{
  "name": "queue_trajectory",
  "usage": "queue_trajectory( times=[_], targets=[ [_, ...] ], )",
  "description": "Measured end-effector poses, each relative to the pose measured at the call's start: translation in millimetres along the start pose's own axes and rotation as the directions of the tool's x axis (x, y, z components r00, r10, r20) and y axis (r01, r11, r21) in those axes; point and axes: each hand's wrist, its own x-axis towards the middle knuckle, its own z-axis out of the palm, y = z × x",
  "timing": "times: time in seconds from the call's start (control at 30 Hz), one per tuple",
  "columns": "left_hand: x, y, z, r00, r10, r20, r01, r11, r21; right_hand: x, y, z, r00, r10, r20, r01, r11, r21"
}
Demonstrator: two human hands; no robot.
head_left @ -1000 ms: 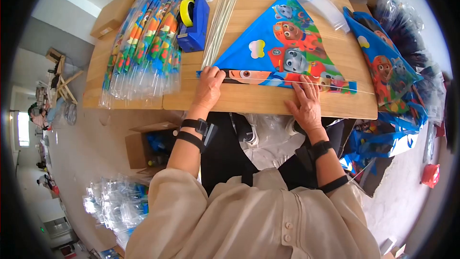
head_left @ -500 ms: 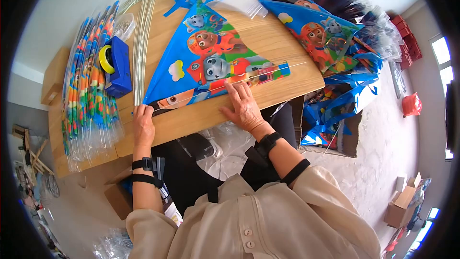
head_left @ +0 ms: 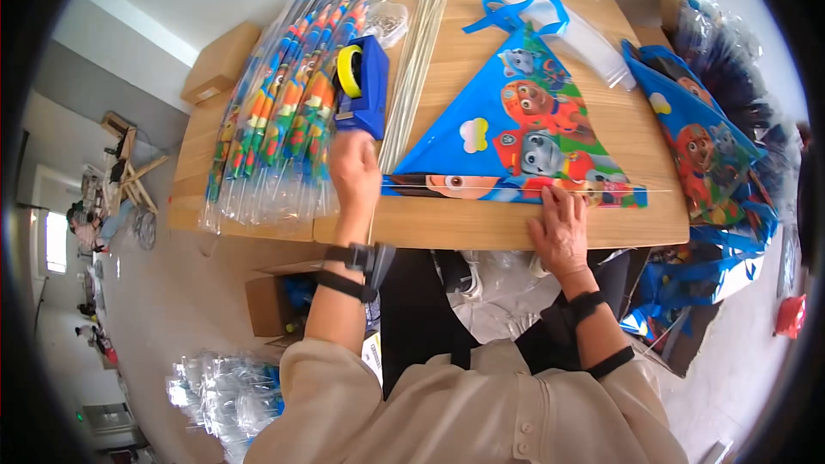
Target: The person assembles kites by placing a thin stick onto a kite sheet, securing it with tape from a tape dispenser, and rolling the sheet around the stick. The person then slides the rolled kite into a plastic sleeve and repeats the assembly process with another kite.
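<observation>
A blue triangular sheet with cartoon dogs [head_left: 537,120] lies on the wooden table [head_left: 481,228], its lower edge folded over along a thin rod. My right hand [head_left: 560,228] presses on that folded edge with its fingers spread, right of the middle. My left hand [head_left: 354,167] is off the sheet, just below a blue tape dispenser [head_left: 371,90] with yellow tape; its fingers are curled and blurred, and whether they hold anything is hidden. Thin pale rods [head_left: 418,60] lie between the dispenser and the sheet.
Wrapped, rolled printed sheets [head_left: 284,107] lie on the left of the table, near a small clear tub [head_left: 387,24]. White strips [head_left: 567,30] are at the back. More printed sheets [head_left: 700,142] hang at the right edge. Boxes [head_left: 268,305] and plastic bags [head_left: 225,395] stand below.
My left hand has left the sheet's lower left corner and moved up and left to the tape dispenser. My right hand stays on the folded edge. The camera view has swung.
</observation>
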Motion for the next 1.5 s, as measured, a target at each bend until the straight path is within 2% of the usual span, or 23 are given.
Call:
queue_trajectory(
  times=[0.07,0.1,0.13,0.2,0.23,0.3,0.33,0.4,0.43,0.5,0.53,0.6,0.63,0.8,0.83,1.0,1.1,1.2,1.27,1.3,1.33,1.4,1.5],
  targets=[
    [31.1,-36.6,2.9,0.976,-0.148,-0.159,0.146,0.989,-0.026,0.0,0.6,1.3,1.000,0.002,0.009,-0.002,1.000,0.007],
    [45.8,-57.9,5.0,0.948,-0.305,-0.087,0.306,0.952,0.000,-0.4,0.8,1.9,1.000,0.010,0.014,-0.010,1.000,0.003],
    [57.8,-75.8,7.1,0.948,-0.306,-0.087,0.308,0.951,0.007,-0.9,0.8,2.7,1.000,0.009,0.016,-0.009,1.000,0.010],
    [76.8,-88.1,5.3,0.780,-0.555,0.289,0.597,0.798,-0.077,-1.5,1.1,3.7,1.000,0.018,0.014,-0.018,1.000,0.006],
    [79.3,-90.9,5.4,0.780,-0.555,0.289,0.596,0.800,-0.072,-1.4,1.4,2.9,1.000,0.019,0.024,-0.019,1.000,0.004],
    [94.1,-69.2,-1.5,0.603,-0.698,0.386,0.788,0.596,-0.152,-1.6,1.9,3.4,0.999,0.025,0.026,-0.025,1.000,0.010],
    [96.5,-65.2,-1.5,0.602,-0.698,0.387,0.788,0.598,-0.146,-1.4,1.4,3.6,0.999,0.027,0.027,-0.027,1.000,0.010],
    [98.9,-66.0,1.1,0.453,-0.798,0.398,0.891,0.405,-0.203,-1.4,0.0,3.0,0.999,0.032,0.025,-0.032,0.999,0.010],
    [99.8,-67.0,0.7,0.453,-0.798,0.398,0.892,0.405,-0.202,-1.1,0.6,3.3,0.999,0.027,0.023,-0.027,1.000,0.008],
    [98.1,-77.4,0.3,0.408,-0.796,0.448,0.901,0.270,-0.340,0.0,0.6,3.0,1.000,0.022,0.021,-0.023,1.000,0.006],
    [95.0,-82.0,-0.5,0.407,-0.796,0.448,0.901,0.270,-0.338,0.4,-0.3,2.4,1.000,0.021,0.015,-0.021,1.000,0.003],
    [87.6,-81.9,-5.8,0.396,-0.765,0.508,0.864,0.123,-0.488,0.1,-0.8,1.1,1.000,0.020,0.009,-0.020,1.000,0.001],
    [83.4,-80.6,-5.9,0.397,-0.764,0.508,0.864,0.124,-0.487,0.2,-1.0,0.7,1.000,0.020,0.011,-0.020,1.000,0.005],
    [62.3,-65.1,0.1,0.403,-0.836,0.372,0.756,0.075,-0.651,0.0,-1.4,0.0,1.000,0.021,0.008,-0.021,1.000,0.009],
    [57.8,-63.4,-0.9,0.371,-0.851,0.372,0.705,-0.002,-0.709,-0.2,-1.2,0.4,1.000,0.020,0.005,-0.020,1.000,-0.001],
    [45.1,-66.9,9.0,0.341,-0.883,0.323,0.695,0.005,-0.719,0.0,-0.2,1.5,1.000,0.021,0.009,-0.021,1.000,-0.006],
    [35.0,-78.2,18.0,0.291,-0.894,0.342,0.653,-0.075,-0.753,-0.2,0.0,1.8,1.000,0.002,-0.009,-0.002,1.000,-0.020],
    [24.8,-70.9,20.2,0.168,-0.870,0.464,0.736,-0.202,-0.646,0.2,-0.6,0.3,1.000,0.020,-0.002,-0.020,1.000,-0.007],
    [20.0,-34.5,21.4,0.175,-0.861,0.477,0.866,-0.096,-0.490,0.4,-0.6,-1.0,1.000,0.020,-0.005,-0.020,0.999,0.036],
    [14.7,-8.6,26.6,0.345,-0.833,0.433,0.836,0.063,-0.545,1.0,-1.0,-1.6,1.000,0.012,-0.023,-0.011,0.999,0.037],
    [9.7,9.5,33.5,0.476,-0.752,0.456,0.844,0.244,-0.478,0.4,-1.2,-1.8,0.999,0.036,-0.008,-0.036,0.999,0.020],
    [-6.4,58.5,53.8,0.552,-0.618,0.560,0.819,0.276,-0.502,-0.1,0.0,-0.6,0.999,0.036,-0.015,-0.035,0.998,0.051],
    [-25.9,137.2,76.4,0.439,-0.568,0.696,0.873,0.089,-0.479,-1.0,1.9,1.8,0.999,0.028,-0.033,-0.027,0.999,0.037]
  ],
)
